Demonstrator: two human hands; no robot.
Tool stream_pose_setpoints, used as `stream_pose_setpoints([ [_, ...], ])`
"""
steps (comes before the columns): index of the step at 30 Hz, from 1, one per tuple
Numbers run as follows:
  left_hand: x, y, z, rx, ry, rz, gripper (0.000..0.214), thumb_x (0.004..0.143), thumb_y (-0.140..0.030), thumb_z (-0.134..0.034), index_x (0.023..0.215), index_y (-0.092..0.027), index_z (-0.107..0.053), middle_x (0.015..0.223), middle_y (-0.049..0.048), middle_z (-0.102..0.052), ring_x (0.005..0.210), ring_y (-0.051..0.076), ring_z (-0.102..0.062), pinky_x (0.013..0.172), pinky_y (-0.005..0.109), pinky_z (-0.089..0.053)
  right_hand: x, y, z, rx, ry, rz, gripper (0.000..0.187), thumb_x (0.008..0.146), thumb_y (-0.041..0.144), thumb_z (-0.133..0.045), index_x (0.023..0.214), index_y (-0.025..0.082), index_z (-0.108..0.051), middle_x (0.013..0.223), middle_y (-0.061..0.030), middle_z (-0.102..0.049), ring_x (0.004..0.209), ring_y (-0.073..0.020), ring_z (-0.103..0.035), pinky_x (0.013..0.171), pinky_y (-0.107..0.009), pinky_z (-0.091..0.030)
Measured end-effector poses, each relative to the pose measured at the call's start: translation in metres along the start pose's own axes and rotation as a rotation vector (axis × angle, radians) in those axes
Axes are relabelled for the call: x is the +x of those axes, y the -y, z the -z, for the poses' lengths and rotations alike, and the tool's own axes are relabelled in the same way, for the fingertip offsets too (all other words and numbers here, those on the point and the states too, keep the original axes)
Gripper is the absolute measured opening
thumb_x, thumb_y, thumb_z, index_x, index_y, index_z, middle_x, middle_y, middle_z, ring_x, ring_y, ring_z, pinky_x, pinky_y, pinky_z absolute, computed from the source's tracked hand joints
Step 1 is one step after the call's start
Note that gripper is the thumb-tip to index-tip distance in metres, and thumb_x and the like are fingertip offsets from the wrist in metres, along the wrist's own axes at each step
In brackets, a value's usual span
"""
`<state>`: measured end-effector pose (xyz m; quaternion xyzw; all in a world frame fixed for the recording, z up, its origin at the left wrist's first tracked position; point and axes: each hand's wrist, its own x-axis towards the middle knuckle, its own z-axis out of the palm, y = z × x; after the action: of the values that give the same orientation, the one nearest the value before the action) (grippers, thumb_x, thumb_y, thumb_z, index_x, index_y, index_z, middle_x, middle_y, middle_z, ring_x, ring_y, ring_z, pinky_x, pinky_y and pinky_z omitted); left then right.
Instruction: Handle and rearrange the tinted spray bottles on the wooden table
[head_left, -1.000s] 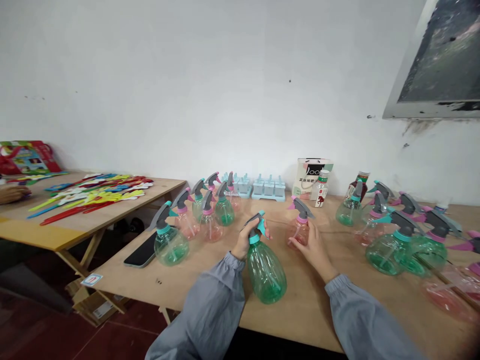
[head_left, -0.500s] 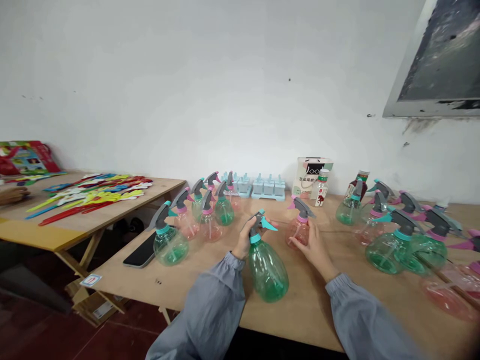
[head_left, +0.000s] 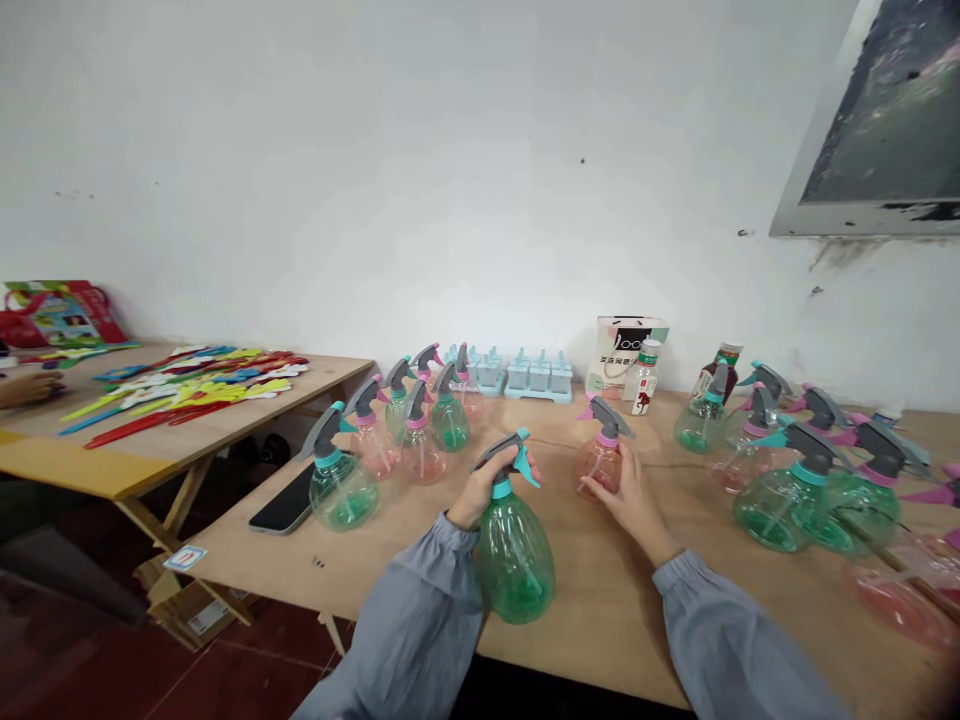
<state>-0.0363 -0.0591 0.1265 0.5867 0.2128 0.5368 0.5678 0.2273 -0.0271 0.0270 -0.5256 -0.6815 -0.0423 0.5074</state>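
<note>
My left hand (head_left: 484,488) is closed around the grey and turquoise trigger head of a green spray bottle (head_left: 517,560), which hangs nearly upright near the table's front edge. My right hand (head_left: 626,497) wraps the right side of a pink spray bottle (head_left: 596,465) that stands on the table, its thumb across the front and its other fingers partly hidden behind. Left of my hands stands a group of several green and pink spray bottles, the nearest being a green spray bottle (head_left: 343,492). More stand at the right, among them another green spray bottle (head_left: 772,510).
A black phone (head_left: 283,502) lies at the table's left. Pale blue popsicle molds (head_left: 538,378), a paper bag (head_left: 615,365) and two small labelled bottles stand by the wall. On the left table lie colorful hand-shaped pieces (head_left: 195,390), with another person's hand (head_left: 30,388) beyond.
My left hand has shifted slightly left and down with the green spray bottle, which has swung closer to upright. My right hand stays on the pink spray bottle.
</note>
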Motion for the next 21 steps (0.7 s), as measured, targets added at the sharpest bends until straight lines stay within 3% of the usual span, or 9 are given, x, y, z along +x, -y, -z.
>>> stream_pose_setpoints([
  [3, -0.019, -0.02, 0.014, 0.299, -0.137, -0.106, 0.036, 0.076, -0.049, -0.072, 0.085, -0.015, -0.076, 0.086, 0.0086, -0.077, 0.089, 0.025, -0.071, 0.087, 0.035, -0.055, -0.003, 0.002, 0.0, 0.053, -0.009, -0.008, 0.086, 0.082, 0.066, -0.062, 0.146, 0.016, -0.034, 0.139, -0.0216, -0.049, 0.133, -0.0356, -0.049, 0.11, -0.057, -0.041],
  [7, -0.045, -0.039, 0.057, 0.638, -0.478, -0.129, 0.034, 0.071, -0.047, -0.076, 0.085, -0.017, -0.078, 0.075, 0.0028, -0.074, 0.075, 0.023, -0.069, 0.067, 0.03, -0.055, -0.004, 0.006, 0.001, 0.13, 0.045, -0.064, 0.088, 0.082, 0.062, -0.064, 0.149, 0.017, -0.029, 0.142, -0.0206, -0.049, 0.132, -0.0337, -0.051, 0.11, -0.055, -0.042],
  [9, -0.053, -0.042, 0.081, 0.716, -0.634, -0.138, 0.036, 0.066, -0.049, -0.077, 0.081, -0.016, -0.077, 0.071, 0.0018, -0.072, 0.07, 0.023, -0.067, 0.062, 0.03, -0.053, -0.004, 0.007, 0.002, 0.154, 0.064, -0.092, 0.09, 0.082, 0.061, -0.066, 0.15, 0.018, -0.027, 0.144, -0.0206, -0.048, 0.132, -0.0336, -0.051, 0.11, -0.055, -0.041],
  [12, -0.058, -0.037, 0.108, 0.768, -0.839, -0.191, 0.043, 0.064, -0.052, -0.078, 0.088, -0.016, -0.077, 0.083, 0.004, -0.076, 0.082, 0.026, -0.069, 0.071, 0.034, -0.055, -0.004, 0.008, 0.002, 0.173, 0.07, -0.123, 0.091, 0.08, 0.061, -0.067, 0.15, 0.018, -0.027, 0.144, -0.0208, -0.048, 0.133, -0.0343, -0.05, 0.111, -0.057, -0.04],
  [18, -0.042, -0.01, 0.121, 0.928, -1.127, -0.32, 0.045, 0.072, -0.055, -0.071, 0.098, -0.019, -0.072, 0.086, 0.006, -0.074, 0.089, 0.027, -0.07, 0.086, 0.04, -0.054, -0.007, 0.007, 0.001, 0.187, 0.07, -0.126, 0.092, 0.079, 0.061, -0.068, 0.151, 0.019, -0.027, 0.146, -0.0202, -0.047, 0.134, -0.0341, -0.049, 0.111, -0.057, -0.04],
  [21, -0.04, -0.001, 0.124, 0.98, -1.212, -0.446, 0.058, 0.069, -0.057, -0.074, 0.11, -0.017, -0.063, 0.102, 0.0103, -0.071, 0.099, 0.029, -0.068, 0.091, 0.045, -0.052, -0.008, 0.007, 0.001, 0.179, 0.072, -0.107, 0.089, 0.081, 0.06, -0.066, 0.15, 0.018, -0.027, 0.147, -0.0207, -0.047, 0.134, -0.0339, -0.049, 0.111, -0.056, -0.04],
])
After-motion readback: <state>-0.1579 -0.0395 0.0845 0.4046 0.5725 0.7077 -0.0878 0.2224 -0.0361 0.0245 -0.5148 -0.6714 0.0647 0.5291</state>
